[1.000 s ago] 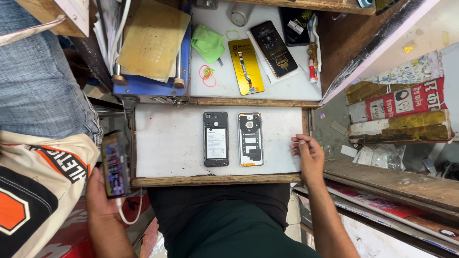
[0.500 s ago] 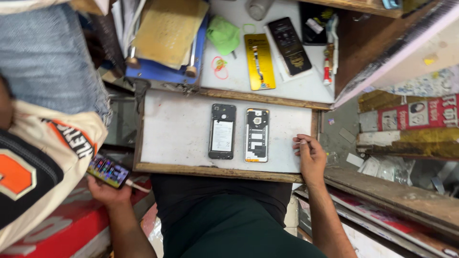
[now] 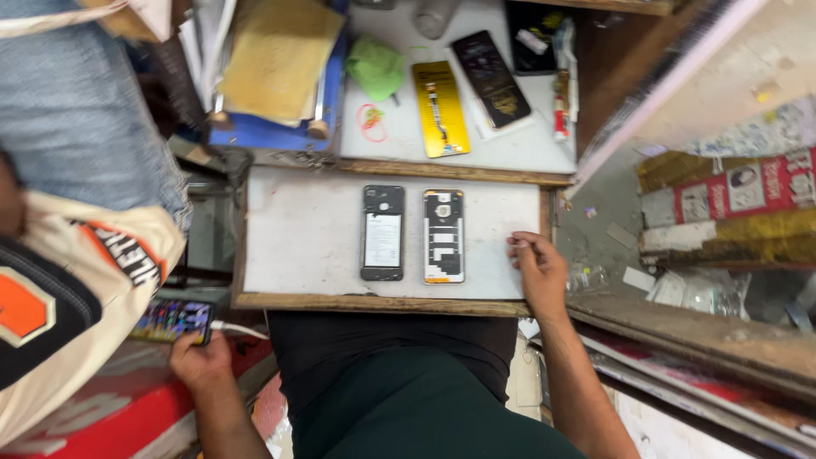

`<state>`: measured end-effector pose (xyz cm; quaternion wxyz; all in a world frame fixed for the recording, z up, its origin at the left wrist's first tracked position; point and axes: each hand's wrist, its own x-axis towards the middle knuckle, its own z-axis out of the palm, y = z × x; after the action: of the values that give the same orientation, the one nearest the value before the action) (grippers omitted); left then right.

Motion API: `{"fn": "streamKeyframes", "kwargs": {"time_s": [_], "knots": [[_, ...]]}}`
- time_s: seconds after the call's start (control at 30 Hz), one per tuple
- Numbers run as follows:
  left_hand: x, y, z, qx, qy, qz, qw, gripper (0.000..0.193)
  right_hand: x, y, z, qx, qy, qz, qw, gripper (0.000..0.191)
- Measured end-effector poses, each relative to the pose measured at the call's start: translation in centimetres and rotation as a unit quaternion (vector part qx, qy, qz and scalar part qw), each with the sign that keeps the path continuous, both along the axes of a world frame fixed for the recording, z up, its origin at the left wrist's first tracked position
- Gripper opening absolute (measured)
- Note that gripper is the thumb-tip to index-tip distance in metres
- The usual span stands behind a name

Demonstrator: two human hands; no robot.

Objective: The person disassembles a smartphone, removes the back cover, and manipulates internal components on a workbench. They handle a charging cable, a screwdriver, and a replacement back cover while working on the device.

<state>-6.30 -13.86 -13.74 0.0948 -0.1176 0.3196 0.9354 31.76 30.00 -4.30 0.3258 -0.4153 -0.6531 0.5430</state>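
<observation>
The left hand (image 3: 201, 361) grips a lit phone (image 3: 174, 320), long axis left-right, cable end pointing right; the right hand (image 3: 537, 268) rests half-curled, holding nothing, on the white tray (image 3: 297, 238).

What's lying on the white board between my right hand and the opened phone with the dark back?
In the head view, one thing: the pale phone frame, lying flat between the right hand and the dark opened phone on the white board.

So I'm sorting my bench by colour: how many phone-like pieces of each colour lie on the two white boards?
Black, back open: 1
Silver frame: 1
Yellow: 1
Black, dark screen: 1
Total: 4
The lit phone in the left hand is off the boards.
</observation>
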Motion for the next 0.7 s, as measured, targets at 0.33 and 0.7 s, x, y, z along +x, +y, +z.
{"fn": "streamKeyframes", "kwargs": {"time_s": [0.33,0.7], "knots": [[-2.6,0.7,1.8,-0.034,-0.010,0.102,0.994,0.055,-2.7,-1.4,3.1,0.111,-0.093,-0.008,0.989,0.018],[-3.8,1.3,2.4,-0.083,-0.047,0.067,0.993,0.071,-2.7,-1.4,3.2,0.113,-0.087,-0.035,0.989,0.016]]}}
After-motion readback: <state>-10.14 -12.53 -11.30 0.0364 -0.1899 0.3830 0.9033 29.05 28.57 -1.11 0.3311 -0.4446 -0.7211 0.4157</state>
